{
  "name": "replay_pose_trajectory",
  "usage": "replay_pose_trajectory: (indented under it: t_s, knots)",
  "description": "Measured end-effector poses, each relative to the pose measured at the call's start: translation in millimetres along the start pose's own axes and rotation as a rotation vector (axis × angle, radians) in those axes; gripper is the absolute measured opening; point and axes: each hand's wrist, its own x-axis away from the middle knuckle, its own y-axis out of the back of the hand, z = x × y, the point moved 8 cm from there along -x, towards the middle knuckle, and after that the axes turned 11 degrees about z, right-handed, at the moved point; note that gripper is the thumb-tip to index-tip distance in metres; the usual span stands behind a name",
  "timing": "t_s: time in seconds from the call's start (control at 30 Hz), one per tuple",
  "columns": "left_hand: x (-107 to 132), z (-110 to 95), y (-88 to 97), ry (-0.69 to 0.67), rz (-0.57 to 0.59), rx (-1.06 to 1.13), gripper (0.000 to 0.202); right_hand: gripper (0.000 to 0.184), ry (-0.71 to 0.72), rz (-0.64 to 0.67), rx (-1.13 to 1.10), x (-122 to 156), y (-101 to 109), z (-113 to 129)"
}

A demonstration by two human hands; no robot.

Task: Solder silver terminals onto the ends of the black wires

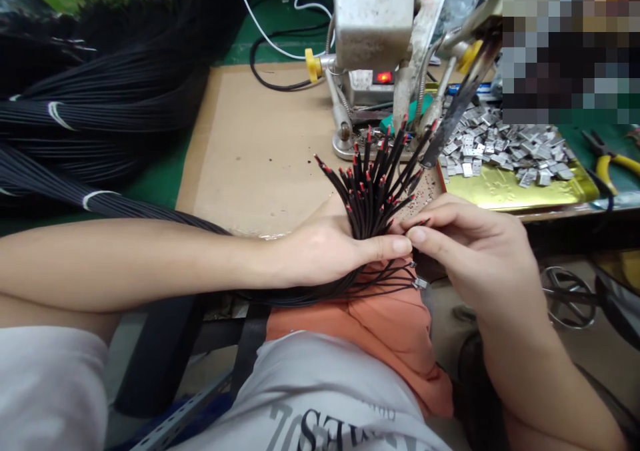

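My left hand is wrapped round a thick bundle of black cables. Their ends fan out above it, showing red inner wires at the tips. At the bundle's right side, my right hand pinches with thumb and forefinger, close to my left thumb. Between those fingertips a dark cable end with a bit of red seems to show, though it is mostly hidden. Below my hands, thin black wires with small metal connectors at their ends hang over the orange shorts.
A metal machine with a lit red switch stands behind the bundle. To its right, a gold tray holds many small metal parts, with yellow-handled pliers beyond. Tied bundles of black cable lie at left, beside a brown board.
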Motion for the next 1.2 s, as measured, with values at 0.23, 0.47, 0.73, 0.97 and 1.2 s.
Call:
replay_pose_trajectory:
  t_s: [0.23, 0.47, 0.73, 0.97, 1.2]
  knots:
    - [1.6, 9.7, -2.4, 0.110, 0.019, 0.111, 0.018, 0.012, 0.031, -0.027, 0.211, 0.2, 6.3, 6.2]
    - [3.1, 7.3, -2.3, 0.124, -0.017, 0.043, 0.010, 0.016, -0.047, -0.107, 0.122, 1.7, 19.7, 4.8]
    - [4.3, 3.5, 0.2, 0.069, -0.043, 0.080, 0.018, 0.018, 0.000, -0.024, -0.138, 4.4, -0.3, -5.9]
    - [3.5, 12.4, 0.9, 0.092, -0.073, 0.225, 0.029, 0.017, 0.081, -0.194, 0.324, -16.7, 50.0, 3.8]
    - [2.4, 14.8, 4.6, 0.082, -0.083, 0.168, 0.023, 0.030, -0.028, -0.439, 0.865, -29.7, 125.1, -15.3]
